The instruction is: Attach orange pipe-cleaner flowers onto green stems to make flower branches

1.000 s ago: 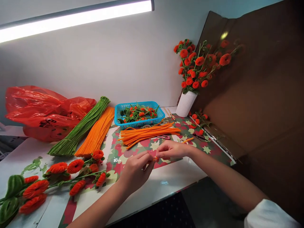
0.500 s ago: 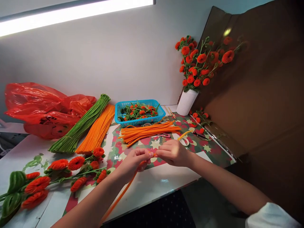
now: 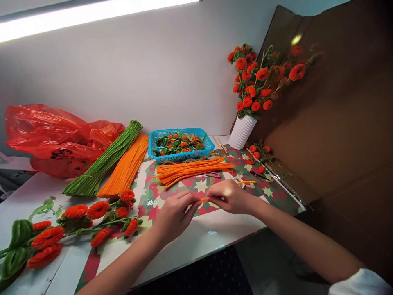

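Note:
Between my fingertips, above the front of the table, is an orange pipe cleaner (image 3: 203,200). My left hand (image 3: 178,211) pinches it from the left with thumb and fingers. My right hand (image 3: 229,196) pinches it close by, and an orange end sticks out past the back of that hand. Just beyond my hands lies a loose pile of orange pipe cleaners (image 3: 193,170). A roll of white tape (image 3: 239,181) rests behind my right hand. The part of the pipe cleaner inside each hand is hidden.
A blue basket (image 3: 181,157) holds small orange flowers. Green (image 3: 104,157) and orange bundles (image 3: 124,168) lie left, near a red plastic bag (image 3: 61,141). Finished flowers (image 3: 98,209) lie front left. A white vase (image 3: 242,132) of flowers stands beside brown cardboard (image 3: 340,114).
My left hand has turned so its back faces up, and the long orange tail below it no longer shows. The end beyond my right hand has swung down toward level.

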Available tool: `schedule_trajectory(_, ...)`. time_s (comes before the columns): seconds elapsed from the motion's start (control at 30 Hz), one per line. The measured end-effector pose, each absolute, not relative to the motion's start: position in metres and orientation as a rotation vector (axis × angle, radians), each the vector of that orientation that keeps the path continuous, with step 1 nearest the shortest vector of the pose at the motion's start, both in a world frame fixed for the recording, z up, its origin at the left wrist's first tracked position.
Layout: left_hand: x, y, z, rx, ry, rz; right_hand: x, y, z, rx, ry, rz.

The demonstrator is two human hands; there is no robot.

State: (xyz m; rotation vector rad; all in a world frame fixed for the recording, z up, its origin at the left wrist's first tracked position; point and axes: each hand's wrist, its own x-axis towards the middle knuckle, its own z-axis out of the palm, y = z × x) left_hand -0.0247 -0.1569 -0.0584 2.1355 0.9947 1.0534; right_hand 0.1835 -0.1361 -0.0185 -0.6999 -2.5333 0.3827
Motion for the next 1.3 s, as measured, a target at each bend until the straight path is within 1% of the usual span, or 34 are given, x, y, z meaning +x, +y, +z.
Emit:
schedule_trajectory(0.1,-0.027,-0.153,-0.055,1.566,0.899,0.684,0.182,-0.139,-0.019,-0.617,-2.555,0.212)
schedule_trajectory(0.13,-0.028,-0.152,-0.054,1.410,0.836,0.591,0.182,-0.140,-0.019,-0.614,-2.548,0.217)
schedule_trajectory(0.2,-0.030,-0.150,-0.054,1.277,0.762,0.527,0.181,-0.142,-0.017,-0.683,-2.514,0.388)
schedule_trajectory(0.27,-0.031,-0.152,-0.054,1.411,0.780,0.630,0.181,-0.141,-0.013,-0.819,-2.455,0.710)
schedule_trajectory(0.33,-0.031,-0.155,-0.054,1.735,0.795,0.836,0.183,-0.138,-0.009,-0.940,-2.400,1.014)
schedule_trajectory(0.4,-0.030,-0.158,-0.056,2.087,0.741,1.071,0.185,-0.134,-0.007,-0.998,-2.365,1.227)
schedule_trajectory(0.47,-0.029,-0.159,-0.059,2.355,0.651,1.249,0.187,-0.130,-0.006,-1.010,-2.336,1.363)
schedule_trajectory(0.53,-0.030,-0.160,-0.063,2.495,0.628,1.349,0.188,-0.128,-0.007,-1.017,-2.282,1.468)
schedule_trajectory(0.63,-0.029,-0.159,-0.066,2.520,0.718,1.372,0.188,-0.126,-0.011,-1.017,-2.181,1.568)
schedule_trajectory(0.73,-0.027,-0.161,-0.066,2.461,0.796,1.323,0.187,-0.127,-0.015,-1.002,-2.136,1.618)
schedule_trajectory(0.8,-0.025,-0.162,-0.065,2.350,0.896,1.268,0.186,-0.129,-0.017,-1.014,-2.164,1.568)
schedule_trajectory(0.87,-0.023,-0.161,-0.062,2.122,1.015,1.137,0.183,-0.133,-0.019,-1.032,-2.248,1.362)
schedule_trajectory(0.9,-0.022,-0.161,-0.060,1.956,1.046,1.054,0.182,-0.135,-0.020,-1.019,-2.309,1.179)
schedule_trajectory(0.97,-0.023,-0.157,-0.058,1.577,1.003,0.850,0.181,-0.138,-0.021,-0.912,-2.440,0.681)
schedule_trajectory(1.03,-0.025,-0.154,-0.056,1.230,0.880,0.619,0.181,-0.141,-0.023,-0.702,-2.545,0.150)
schedule_trajectory(1.07,-0.027,-0.153,-0.056,1.104,0.829,0.518,0.182,-0.142,-0.024,-0.593,-2.585,-0.057)
schedule_trajectory(1.1,-0.028,-0.152,-0.055,1.023,0.797,0.439,0.182,-0.142,-0.024,-0.507,-2.618,-0.199)
schedule_trajectory(1.13,-0.029,-0.152,-0.055,0.995,0.787,0.399,0.183,-0.143,-0.024,-0.459,-2.643,-0.265)
schedule_trajectory(1.17,-0.029,-0.153,-0.054,1.025,0.802,0.413,0.184,-0.143,-0.024,-0.454,-2.656,-0.246)
schedule_trajectory(1.2,-0.030,-0.154,-0.054,1.114,0.837,0.477,0.184,-0.142,-0.022,-0.494,-2.657,-0.145)
schedule_trajectory(1.23,-0.030,-0.155,-0.053,1.257,0.885,0.578,0.185,-0.142,-0.020,-0.570,-2.645,0.026)
schedule_trajectory(1.3,-0.029,-0.158,-0.052,1.638,0.982,0.824,0.186,-0.139,-0.013,-0.743,-2.587,0.511)
